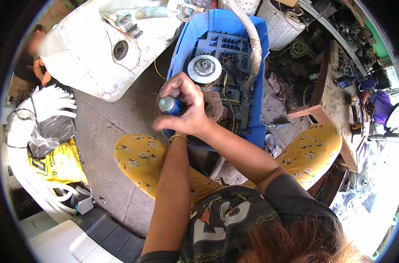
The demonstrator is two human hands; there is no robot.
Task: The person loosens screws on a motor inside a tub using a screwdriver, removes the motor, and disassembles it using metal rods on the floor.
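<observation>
the large white panel [87, 48] lies tilted across the upper left of the frame, a person [33, 65] near its left edge. the blue casing [175, 55] fills the upper centre, open upward, with a ribbed hose [246, 26] reaching down into its right side and a round pale disc [212, 73] inside, towards the left. the wooden bench [335, 105] stands at the right, and the yellow bag [63, 163] lies at the lower left.

above the casing's left edge, as seen from overhead, the right hand [188, 107] holds the short blue object [170, 105], its fingers curled round the upper side and its thumb along the lower side. the object sits between them, pale round end facing up. the left hand [178, 132] is mostly hidden beneath the right; whether its fingers are closed cannot be told. a bracelet [179, 137] circles its wrist.
</observation>
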